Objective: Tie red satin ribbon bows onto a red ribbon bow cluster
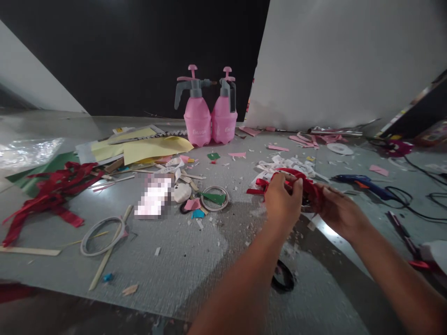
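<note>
Both my hands are over the right part of the grey table. A bunch of red ribbon (307,186) is held between them. My left hand (283,200) pinches it, thumb and fingers closed, while a loose red end sticks out to the left. My right hand (340,211) grips the other side, its fingertips partly hidden by the ribbon. Just behind the hands lies a heap of white paper scraps (279,163). On the table below my left hand is a black ring-shaped thing (282,277), partly covered by my forearm.
Two pink spray bottles (197,123) stand at the back. A blue glue gun (370,184) with a black cable lies to the right. On the left are red ribbon strips (52,190), yellow paper (153,150), a pixelated rectangle (153,196), and tape rings (103,236).
</note>
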The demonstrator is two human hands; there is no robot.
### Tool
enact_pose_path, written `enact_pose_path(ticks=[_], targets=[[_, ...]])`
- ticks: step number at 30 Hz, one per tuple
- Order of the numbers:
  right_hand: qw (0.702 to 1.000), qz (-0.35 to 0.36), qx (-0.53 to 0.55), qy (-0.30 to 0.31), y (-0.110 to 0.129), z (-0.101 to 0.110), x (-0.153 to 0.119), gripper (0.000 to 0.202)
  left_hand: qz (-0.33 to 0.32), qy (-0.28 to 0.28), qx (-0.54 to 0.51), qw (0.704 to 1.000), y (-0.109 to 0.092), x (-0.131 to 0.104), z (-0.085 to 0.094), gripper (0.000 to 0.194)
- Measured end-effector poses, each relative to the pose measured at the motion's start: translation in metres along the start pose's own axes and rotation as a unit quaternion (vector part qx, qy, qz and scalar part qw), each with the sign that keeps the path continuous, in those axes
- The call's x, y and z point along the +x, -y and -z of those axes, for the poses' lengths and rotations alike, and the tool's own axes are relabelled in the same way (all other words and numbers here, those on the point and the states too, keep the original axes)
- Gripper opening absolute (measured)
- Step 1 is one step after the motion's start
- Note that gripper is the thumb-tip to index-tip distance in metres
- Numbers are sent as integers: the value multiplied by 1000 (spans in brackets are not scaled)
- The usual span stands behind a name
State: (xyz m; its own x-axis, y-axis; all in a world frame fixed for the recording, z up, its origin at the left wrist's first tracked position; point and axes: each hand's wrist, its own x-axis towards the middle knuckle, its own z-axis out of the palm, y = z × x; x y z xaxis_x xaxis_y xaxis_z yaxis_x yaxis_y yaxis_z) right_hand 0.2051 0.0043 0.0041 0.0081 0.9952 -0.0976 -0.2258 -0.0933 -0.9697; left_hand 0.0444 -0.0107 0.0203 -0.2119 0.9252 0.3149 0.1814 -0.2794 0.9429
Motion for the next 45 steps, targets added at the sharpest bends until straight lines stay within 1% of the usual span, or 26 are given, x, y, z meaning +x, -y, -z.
enact_pose_path(ticks=[3,5,6,10,13,16,19,22,26,29,32,35,39,42,45], targets=[[997,-32,23,71,0,-3,-3,47,11,7,4,1000,0,-1,0,15],[996,-21,16,88,0,-6,-6,54,9,16,6,1000,-1,-2,0,14],[997,-11,5,82,0,-8,-7,53,8,23,6,1000,-2,-3,0,13],[999,11,-45,26,2,-14,-8,37,3,47,-4,999,-2,-7,-6,12],[998,14,-58,-8,4,-15,-6,34,14,42,-20,999,-1,-8,-12,11],[997,17,-72,-37,6,-15,-3,33,43,30,-50,997,2,-7,-16,10],[992,31,-99,-73,9,-16,-2,27,93,40,-92,991,4,-6,-17,11],[989,28,-116,-89,12,-21,-2,24,135,48,-117,983,3,-6,-15,14],[983,48,-136,-110,15,-29,-4,26,124,27,-110,986,3,-6,-10,17],[981,50,-151,-111,18,-31,-7,28,109,15,-91,990,5,-5,-6,17],[980,49,-172,-83,19,-29,-12,28,90,18,-74,993,10,-3,-5,17],[982,55,-178,-20,22,-27,-16,32,57,17,-56,997,13,1,-5,18],[982,67,-174,19,25,-26,-18,39,40,14,-80,996,16,10,-7,18],[982,85,-161,50,25,-22,-17,40,22,-8,-117,993,19,18,-7,18],[980,103,-150,85,20,-15,-16,38,8,-21,-125,992,21,25,-3,18]])
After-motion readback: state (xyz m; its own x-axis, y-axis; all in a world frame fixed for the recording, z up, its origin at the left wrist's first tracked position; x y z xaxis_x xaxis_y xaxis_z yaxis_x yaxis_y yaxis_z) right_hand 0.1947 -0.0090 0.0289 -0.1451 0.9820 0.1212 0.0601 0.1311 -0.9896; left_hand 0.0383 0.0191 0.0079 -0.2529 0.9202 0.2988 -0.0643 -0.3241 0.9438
